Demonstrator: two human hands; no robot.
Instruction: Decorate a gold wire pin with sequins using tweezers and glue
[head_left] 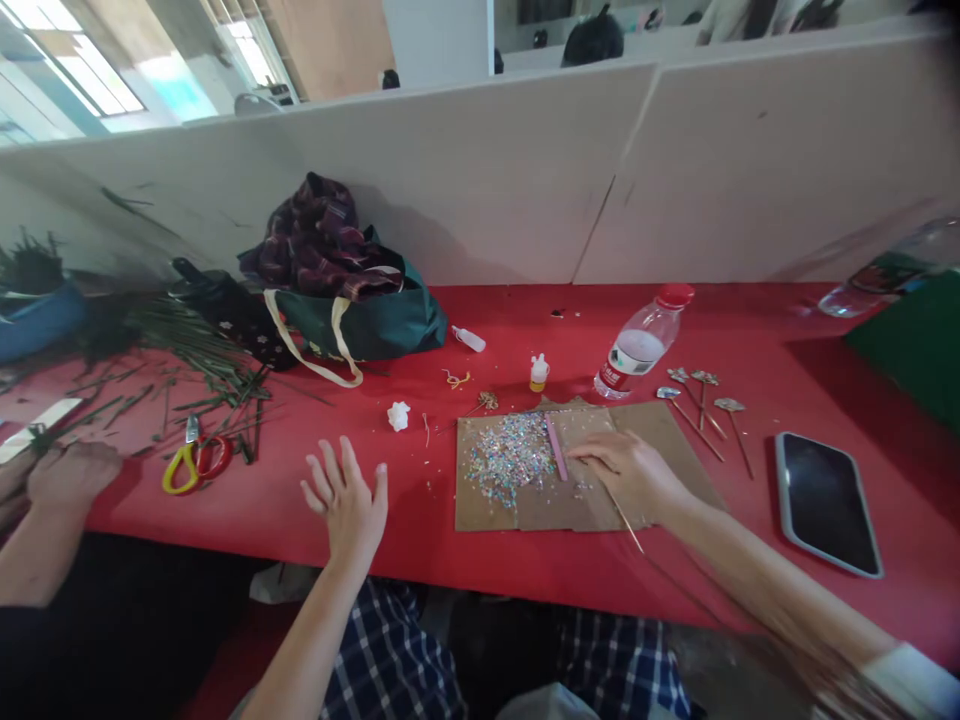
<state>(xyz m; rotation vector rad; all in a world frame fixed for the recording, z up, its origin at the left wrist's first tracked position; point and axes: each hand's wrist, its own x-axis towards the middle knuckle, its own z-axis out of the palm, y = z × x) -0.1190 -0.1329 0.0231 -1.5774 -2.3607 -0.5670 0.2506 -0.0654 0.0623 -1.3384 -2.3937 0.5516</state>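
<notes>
Hands apart: left hand (345,500) open, fingers spread above the red table (420,560); right hand (622,475) curled on a thin stick (628,532), nearer the pink strip (556,448) lying lengthwise on cardboard (495,515) beside glitter (510,460).

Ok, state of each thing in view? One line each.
Left hand: open, fingers spread.
Right hand: over a brown cardboard sheet, fingers curled.
Multicoloured glitter: scattered in a heap on the cardboard.
Clear plastic water bottle with red cap: lying down, capped.
Small bottle with white cap and yellow contents: upright.
White plastic squeeze bottle: on its side.
Yellow-and-red-handled scissors: closed, lying flat.
Black smartphone in grey case: face up, screen dark.
</notes>
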